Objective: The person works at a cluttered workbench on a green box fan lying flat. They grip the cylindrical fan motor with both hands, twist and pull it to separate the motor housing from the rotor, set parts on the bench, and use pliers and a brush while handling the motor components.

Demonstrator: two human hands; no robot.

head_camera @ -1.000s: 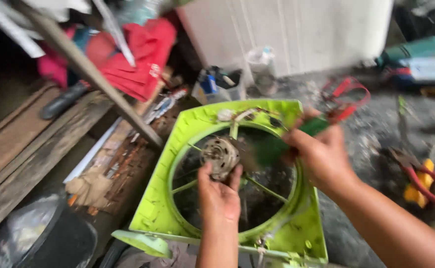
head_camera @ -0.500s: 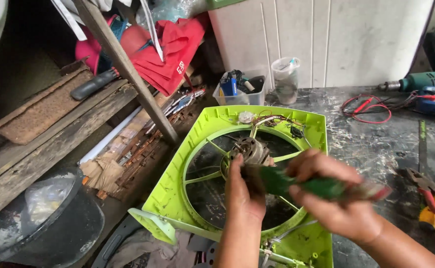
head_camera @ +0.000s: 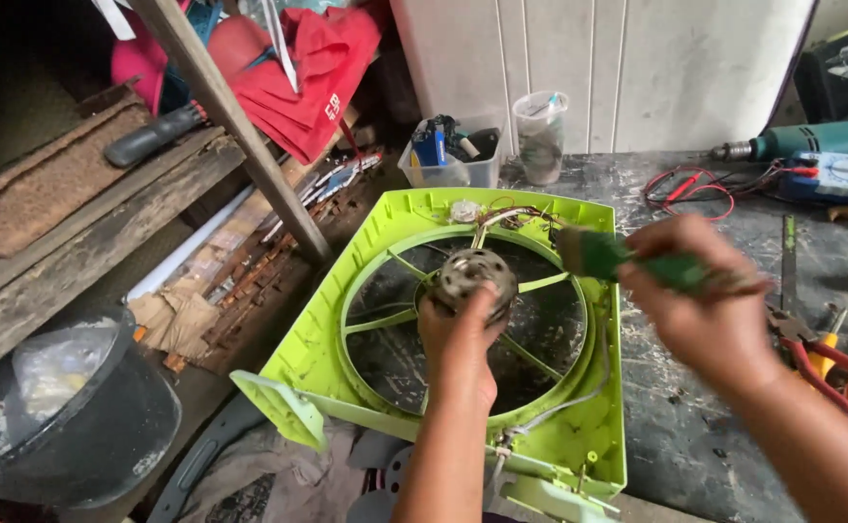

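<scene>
Left hand [head_camera: 458, 339] clamped on dusty motor [head_camera: 474, 276] at centre of lime-green fan frame [head_camera: 603, 426]; right hand [head_camera: 710, 305] closed around green-handled brush [head_camera: 603, 257], above table [head_camera: 695, 436].

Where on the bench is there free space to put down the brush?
Bare bench lies between the green frame and the pliers. Another patch sits between frame and red leads. The right edge is crowded with tools.

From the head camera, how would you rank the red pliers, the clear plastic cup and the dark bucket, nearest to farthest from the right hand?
1. Red pliers: just right of the right hand.
2. Clear plastic cup: up-left, by the wall.
3. Dark bucket: far left, low.
</scene>
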